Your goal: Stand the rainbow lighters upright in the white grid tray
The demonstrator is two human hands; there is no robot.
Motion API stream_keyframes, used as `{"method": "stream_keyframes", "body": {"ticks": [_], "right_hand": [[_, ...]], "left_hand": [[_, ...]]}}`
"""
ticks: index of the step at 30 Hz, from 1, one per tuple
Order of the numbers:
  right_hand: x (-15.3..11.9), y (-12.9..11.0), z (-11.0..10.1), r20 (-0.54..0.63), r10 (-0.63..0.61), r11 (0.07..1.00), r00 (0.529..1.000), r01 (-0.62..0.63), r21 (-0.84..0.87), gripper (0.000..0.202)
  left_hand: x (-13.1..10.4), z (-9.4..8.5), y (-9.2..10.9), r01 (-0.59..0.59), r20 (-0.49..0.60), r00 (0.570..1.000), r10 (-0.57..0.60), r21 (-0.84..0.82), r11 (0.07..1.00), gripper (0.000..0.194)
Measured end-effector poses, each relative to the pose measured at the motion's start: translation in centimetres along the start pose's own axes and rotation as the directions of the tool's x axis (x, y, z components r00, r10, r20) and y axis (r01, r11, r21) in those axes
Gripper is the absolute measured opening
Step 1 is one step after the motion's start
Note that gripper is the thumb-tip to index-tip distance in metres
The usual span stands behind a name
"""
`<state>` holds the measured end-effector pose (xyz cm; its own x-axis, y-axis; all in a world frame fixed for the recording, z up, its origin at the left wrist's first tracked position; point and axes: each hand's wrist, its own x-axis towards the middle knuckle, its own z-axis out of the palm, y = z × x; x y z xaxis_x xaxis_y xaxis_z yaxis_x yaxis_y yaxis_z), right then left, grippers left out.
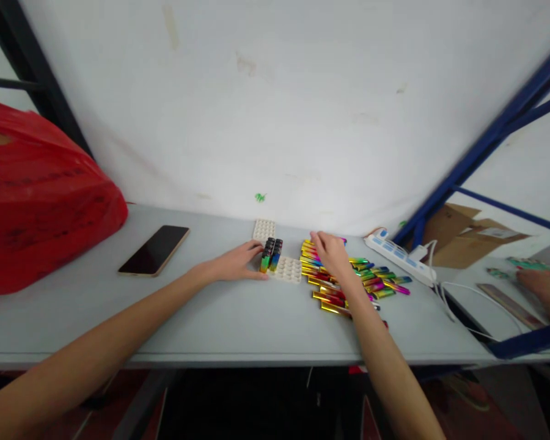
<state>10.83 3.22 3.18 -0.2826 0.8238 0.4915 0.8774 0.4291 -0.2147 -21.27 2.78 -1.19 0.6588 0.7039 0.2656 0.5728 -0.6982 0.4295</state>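
Front tray [289,269] between phone [154,250], left, and lighter pile [374,285], right

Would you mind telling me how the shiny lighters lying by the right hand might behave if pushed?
The lighters near the right hand may slide easily, as their surfaces look glossy. Lying close together, several would probably shift at once. Their slim shape suggests each is light.

Head-height view, forward and downward.

multi-col. metallic tubes [323,283] (gold, red, grn etc.), off-wht tray [288,271], red bag [50,214], blu frame [476,159]
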Motion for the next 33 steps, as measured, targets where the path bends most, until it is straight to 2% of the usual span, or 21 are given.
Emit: {"method": "stream_keyframes", "body": {"ticks": [1,3,5,7,9,15,18,21,24,27,30,33], "right_hand": [[0.6,1.8,-0.4,-0.015,0.064,0.997,0.998,-0.065,-0.032,0.04],[1.7,5.2,-1.0,0.055,0.183,0.979,0.982,-0.177,-0.106,0.028],[2.7,7.9,-1.2,0.174,0.264,0.953,0.949,-0.229,-0.196,0.033],[3.2,9.6,-1.0,0.22,0.287,0.945,0.932,-0.237,-0.227,0.041],[3.4,10.4,-0.6,0.259,0.269,0.951,0.928,-0.214,-0.222,0.043],[2.6,10.8,-0.1,0.366,0.158,0.982,0.917,-0.109,-0.152,0.028],[1.9,11.3,-1.2,0.367,0.154,0.984,0.917,-0.111,-0.136,0.029],[0.6,12.8,-3.2,0.329,0.177,0.982,0.928,-0.145,-0.118,0.032],[-1.5,15.0,-5.5,0.273,0.228,0.973,0.935,-0.214,-0.082,0.033],[-4.3,17.0,-7.4,0.307,0.248,0.969,0.919,-0.236,-0.078,0.035],[-6.9,17.7,-8.1,0.396,0.213,0.975,0.893,-0.22,-0.028,0.042],[-7.8,17.2,-7.8,0.389,0.191,0.977,0.901,-0.213,0.013,0.042]], "left_hand": [[0.0,0.0,-0.1,0.013,0.004,1.0,-0.013,0.004,1.0,0.08],[0.0,0.1,-0.2,0.019,0.004,1.0,-0.019,0.009,1.0,0.082],[0.1,0.2,-0.3,0.003,-0.001,1.0,-0.003,0.014,1.0,0.081],[0.1,0.3,-0.3,-0.011,-0.01,1.0,0.012,0.014,1.0,0.079],[0.1,0.2,-0.2,-0.014,-0.021,1.0,0.014,0.008,1.0,0.078],[0.0,-0.1,0.4,0.013,-0.017,1.0,-0.013,-0.007,1.0,0.077],[0.0,-0.1,0.4,0.004,-0.027,1.0,-0.005,-0.009,1.0,0.076],[0.1,0.0,0.1,0.009,-0.022,1.0,-0.01,-0.015,1.0,0.076],[0.2,0.1,-0.1,0.03,-0.01,0.999,-0.03,-0.013,0.999,0.079],[0.2,0.2,-0.1,0.022,-0.014,1.0,-0.022,-0.01,1.0,0.08],[0.2,0.1,-0.1,0.014,-0.004,1.0,-0.014,0.009,1.0,0.082],[0.2,0.0,-0.2,0.011,-0.014,1.0,-0.011,0.014,1.0,0.081]]}}
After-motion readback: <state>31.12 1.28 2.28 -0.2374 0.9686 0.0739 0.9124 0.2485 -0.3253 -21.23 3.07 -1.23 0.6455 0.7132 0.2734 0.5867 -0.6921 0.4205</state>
